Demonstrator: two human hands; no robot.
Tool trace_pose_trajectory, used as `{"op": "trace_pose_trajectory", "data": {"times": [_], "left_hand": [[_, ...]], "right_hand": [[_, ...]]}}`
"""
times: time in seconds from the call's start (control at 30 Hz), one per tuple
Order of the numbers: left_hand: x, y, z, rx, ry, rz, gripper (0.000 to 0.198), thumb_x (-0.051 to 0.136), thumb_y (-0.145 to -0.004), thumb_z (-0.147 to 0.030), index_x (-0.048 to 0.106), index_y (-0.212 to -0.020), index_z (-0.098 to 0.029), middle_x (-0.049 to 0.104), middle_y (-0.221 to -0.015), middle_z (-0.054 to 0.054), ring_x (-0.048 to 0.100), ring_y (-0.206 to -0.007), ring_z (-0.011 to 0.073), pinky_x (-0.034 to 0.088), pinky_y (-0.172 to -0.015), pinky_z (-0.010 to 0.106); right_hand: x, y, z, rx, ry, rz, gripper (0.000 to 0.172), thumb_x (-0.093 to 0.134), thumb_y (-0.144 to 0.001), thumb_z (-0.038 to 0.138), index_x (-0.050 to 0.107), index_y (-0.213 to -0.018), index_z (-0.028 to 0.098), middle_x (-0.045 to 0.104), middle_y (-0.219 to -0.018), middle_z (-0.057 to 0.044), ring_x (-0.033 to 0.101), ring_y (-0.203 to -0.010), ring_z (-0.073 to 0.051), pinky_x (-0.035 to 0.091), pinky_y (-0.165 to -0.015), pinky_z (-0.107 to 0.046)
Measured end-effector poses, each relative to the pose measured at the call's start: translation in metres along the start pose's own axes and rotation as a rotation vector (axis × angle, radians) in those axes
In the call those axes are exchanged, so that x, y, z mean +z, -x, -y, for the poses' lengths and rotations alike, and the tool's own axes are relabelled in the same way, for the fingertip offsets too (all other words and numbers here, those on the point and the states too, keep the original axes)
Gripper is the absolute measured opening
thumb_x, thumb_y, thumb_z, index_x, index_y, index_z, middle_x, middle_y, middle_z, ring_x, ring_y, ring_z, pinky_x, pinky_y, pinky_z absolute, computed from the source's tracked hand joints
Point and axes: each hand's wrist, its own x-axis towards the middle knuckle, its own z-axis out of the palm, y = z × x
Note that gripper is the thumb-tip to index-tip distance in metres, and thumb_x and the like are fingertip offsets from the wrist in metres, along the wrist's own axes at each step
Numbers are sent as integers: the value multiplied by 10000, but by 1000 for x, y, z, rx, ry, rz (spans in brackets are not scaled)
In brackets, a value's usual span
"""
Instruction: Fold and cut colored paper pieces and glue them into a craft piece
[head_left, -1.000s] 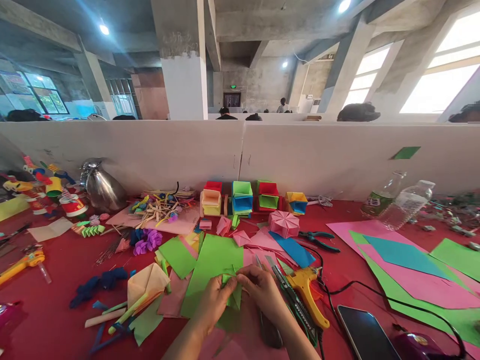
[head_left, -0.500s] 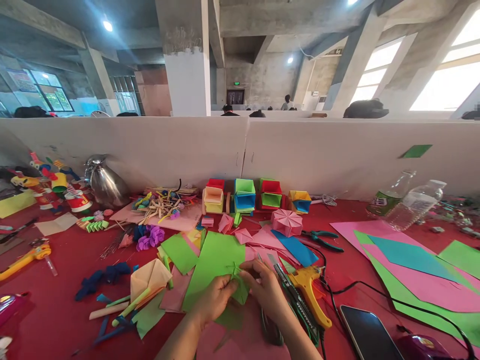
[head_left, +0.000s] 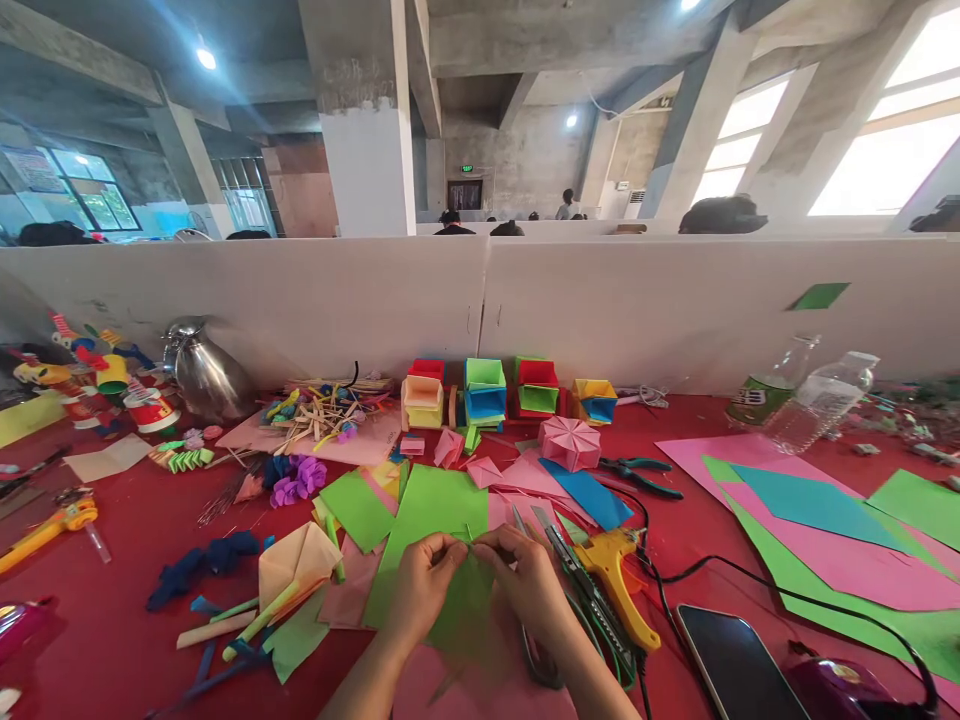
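Low over the table, my left hand [head_left: 424, 585] and my right hand [head_left: 531, 580] meet with thumbs and fingertips pinched together. Between them is a small piece of green folded paper [head_left: 470, 534]; a thin tip of it sticks up, and my fingers hide most of the rest. A larger green paper sheet [head_left: 431, 500] lies flat behind and beneath my hands, over pink paper [head_left: 480, 690]. Partly covered by my right wrist are scissors [head_left: 538, 665]. Just right of that hand lie a box cutter [head_left: 596, 590] and a yellow glue gun [head_left: 621, 590].
A phone [head_left: 739, 660] and a black cord [head_left: 780, 590] lie to the right. Folded paper boxes [head_left: 486, 390], a pink paper octagon [head_left: 570, 443] and pliers [head_left: 637, 472] sit farther back. A steel jug [head_left: 210, 370] and plastic bottles [head_left: 829, 400] stand near the white partition [head_left: 337, 300].
Both hands have drawn level, fingertips now close together around the green paper. Its folded flaps, spread out earlier, are now mostly hidden. The view has shifted slightly.
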Motion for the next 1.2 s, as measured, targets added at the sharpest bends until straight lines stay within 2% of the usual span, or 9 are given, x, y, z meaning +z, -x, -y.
{"op": "trace_pose_trajectory", "data": {"times": [0.17, 0.37, 0.6, 0.67, 0.8, 0.93, 1.07, 1.13, 1.2], "left_hand": [[-1, -1, 1, -19, 31, 32, 281, 624, -709, -433, 647, -772, -161, 609, -639, -8, 506, -619, 152, 348, -568, 226], [0, -3, 5, -40, 59, 22, 274, 631, -714, -424, 646, -704, -151, 539, -549, -29, 446, -548, 130, 309, -522, 219], [-2, -3, 5, -75, 151, -72, 264, 651, -706, -412, 609, -611, -170, 484, -518, -51, 421, -547, 124, 290, -528, 217], [-3, -4, 5, -125, 204, -39, 253, 676, -682, -417, 632, -647, -170, 506, -522, -48, 453, -551, 129, 313, -536, 218], [-3, 1, 6, -258, 322, 82, 313, 709, -664, -415, 678, -860, -172, 632, -625, -3, 579, -662, 182, 408, -620, 257], [-1, 7, 8, -384, 437, 142, 329, 696, -691, -421, 672, -863, -141, 704, -805, 81, 641, -761, 241, 463, -668, 338], [-1, -1, 6, -364, 593, 48, 301, 619, -774, -388, 640, -964, -156, 717, -853, 88, 671, -774, 221, 493, -688, 338], [-4, -7, 5, -321, 663, -49, 254, 593, -799, -351, 624, -973, -169, 720, -849, 70, 677, -752, 185, 503, -704, 315], [-6, -12, 4, -285, 715, -125, 216, 591, -803, -314, 614, -964, -172, 720, -796, 46, 675, -698, 154, 508, -706, 294]], "right_hand": [[-2, -2, -5, 10, 9, -2, 178, 530, -781, 235, 658, -681, 163, 627, -679, -39, 565, -670, -177, 421, -622, -256], [0, -2, -6, 15, 12, 1, 164, 537, -773, 210, 652, -665, 167, 623, -675, -33, 560, -660, -174, 416, -612, -256], [-1, -2, -8, 59, -24, 14, 146, 552, -753, 233, 651, -674, 160, 638, -659, -27, 575, -645, -172, 435, -600, -255], [-4, -3, -10, 65, -32, 22, 166, 554, -749, 244, 652, -648, 155, 636, -645, -27, 576, -641, -172, 438, -601, -258], [-8, -3, -8, 64, -53, 64, 174, 567, -742, 246, 680, -653, 148, 644, -637, -26, 575, -608, -160, 440, -574, -249], [-5, 0, -3, 52, -62, 105, 191, 579, -755, 284, 714, -711, 156, 669, -658, -25, 598, -607, -162, 460, -548, -244], [-9, -6, -7, 62, 1, 20, 249, 495, -839, 284, 697, -910, 158, 689, -719, -34, 630, -673, -184, 495, -586, -270], [-15, -20, -11, 77, 78, -51, 243, 483, -873, 280, 665, -958, 142, 684, -770, -42, 631, -721, -184, 503, -632, -290], [-21, -42, -13, 83, 168, -71, 203, 517, -887, 287, 621, -984, 143, 659, -933, -43, 624, -823, -169, 509, -726, -334]]}}
